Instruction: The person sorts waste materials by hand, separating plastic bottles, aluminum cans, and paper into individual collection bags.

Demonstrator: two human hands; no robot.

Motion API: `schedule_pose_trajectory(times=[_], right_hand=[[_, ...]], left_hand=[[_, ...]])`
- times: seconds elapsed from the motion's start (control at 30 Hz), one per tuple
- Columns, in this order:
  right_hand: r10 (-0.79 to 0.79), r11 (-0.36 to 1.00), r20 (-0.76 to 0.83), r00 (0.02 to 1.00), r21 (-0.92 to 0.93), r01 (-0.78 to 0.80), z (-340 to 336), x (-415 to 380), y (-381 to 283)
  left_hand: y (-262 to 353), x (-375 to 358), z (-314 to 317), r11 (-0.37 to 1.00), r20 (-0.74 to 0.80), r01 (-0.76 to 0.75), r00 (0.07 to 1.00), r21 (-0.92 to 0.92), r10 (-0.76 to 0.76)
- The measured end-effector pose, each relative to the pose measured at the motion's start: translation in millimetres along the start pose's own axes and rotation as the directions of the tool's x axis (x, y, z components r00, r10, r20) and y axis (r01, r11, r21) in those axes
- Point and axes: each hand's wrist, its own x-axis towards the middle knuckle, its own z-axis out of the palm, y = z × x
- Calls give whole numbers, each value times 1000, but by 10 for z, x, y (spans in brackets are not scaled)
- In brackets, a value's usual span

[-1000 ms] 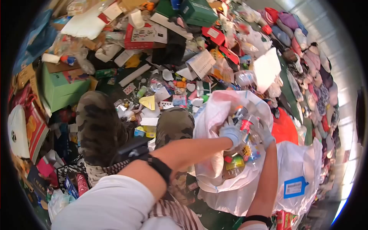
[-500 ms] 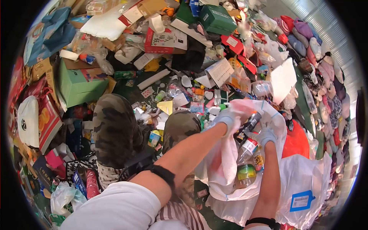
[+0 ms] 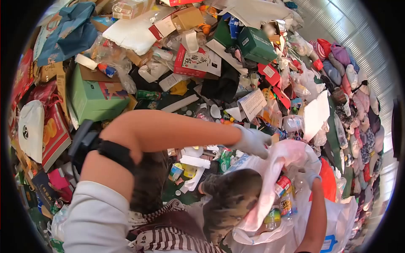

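Left hand [image 3: 253,141], gloved, closed on the upper rim of a white plastic bag [image 3: 270,168], lifting that edge high, probably to keep the mouth wide and the contents from spilling. Right hand [image 3: 311,176], also gloved, gripping the opposite rim lower down, so the opening gapes between the two. Bag set just right of the camouflage-clad knee [image 3: 230,198], tilted toward the body, likely for easy reach. Inside, several plastic bottles [image 3: 283,198] packed together: one with a red cap, one with a yellow-green label lower down.

Beyond the hands, a deep litter heap: a green carton [image 3: 90,95] at left, a red-and-white box [image 3: 196,61] further up, a darker green box [image 3: 257,44] near the top, a row of socks or soft cloth items [image 3: 354,84] along the right edge.

Hard to tell how full the bag is, its lower part folded and cut off at the bottom. Right fingers partly buried in plastic, exact grip unclear. Small scraps between knee and heap too blurred to name
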Motion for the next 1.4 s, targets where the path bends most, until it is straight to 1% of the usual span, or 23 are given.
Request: schedule_pose_trajectory(times=[0.07,0.13,0.2,0.27,0.33,0.37,0.43,0.47,0.5,0.57,0.6,0.63,0.67,0.7,0.77,0.83,0.9,0.97,1.03,1.1,1.23,1.3,1.4], right_hand=[[47,999,-96,994,1,-47,-208,212,308],[94,992,-153,984,-73,-106,-666,190,-588],[-131,987,-364,922,-140,85,-778,437,-1282],[-238,971,-257,937,-62,230,-714,993,-1857],[-369,920,-67,927,-169,354,-454,1732,-2437],[-514,803,24,857,-337,491,-293,2127,-2689],[-576,646,82,814,-564,514,189,3123,-2975],[-470,632,168,867,-621,463,355,3556,-3177],[-348,602,250,903,-679,420,534,3971,-3315],[-423,467,140,895,-813,348,933,4852,-3132],[-363,454,133,922,-839,300,1008,5031,-3157],[-302,431,129,944,-865,256,1061,5148,-3173],[-211,407,128,969,-890,206,1148,5272,-3157],[-124,377,116,986,-913,155,1235,5410,-3129],[-106,383,103,989,-914,136,1325,5698,-2894],[-369,341,126,921,-903,261,1284,5551,-2728],[-134,484,343,930,-796,364,1224,5389,-2779],[-104,657,458,883,-635,407,1398,5165,-2822],[-113,693,364,924,-638,336,1592,4841,-2931],[-360,774,117,926,-517,366,1827,4692,-2784],[-386,854,306,870,-238,463,2202,4176,-3157],[-466,854,182,866,-161,494,2284,3762,-3513],[-385,910,329,863,290,295,2345,3262,-4110]], left_hand=[[-324,-282,-396,920,190,267,957,-287,-218],[-930,-480,-515,665,114,372,910,-647,-398],[-1681,-621,-496,594,-21,294,886,-749,-464],[-2293,-722,-318,465,-83,273,787,-842,-611],[-2712,-846,-123,315,-77,207,714,-926,-696],[-2897,-862,5,243,-48,231,623,-942,-781],[-3172,-932,257,136,-45,127,548,-982,-835],[-3281,-986,348,101,-11,139,536,-985,-844],[-3343,-1058,449,104,-49,83,493,-991,-869],[-3399,-1279,617,166,-120,64,448,-984,-886],[-3472,-1475,693,297,-205,111,502,-948,-840],[-3424,-1631,546,602,-355,384,544,-700,-760],[-3381,-1746,468,591,-330,465,528,-659,-783],[-3446,-1892,545,402,-232,379,420,-833,-877],[-3518,-2137,507,302,-190,324,336,-897,-923],[-3487,-2175,346,204,-125,302,262,-931,-957],[-3574,-2107,332,257,-176,297,272,-920,-946],[-3527,-1913,246,264,-182,274,294,-925,-939],[-3603,-1781,310,342,-226,226,417,-912,-880],[-3563,-1666,260,355,-194,252,496,-900,-846],[-3535,-1654,341,337,-188,199,531,-920,-826],[-3516,-1600,322,337,-178,201,550,-920,-816],[-3434,-1523,290,184,-107,66,604,-981,-790]])
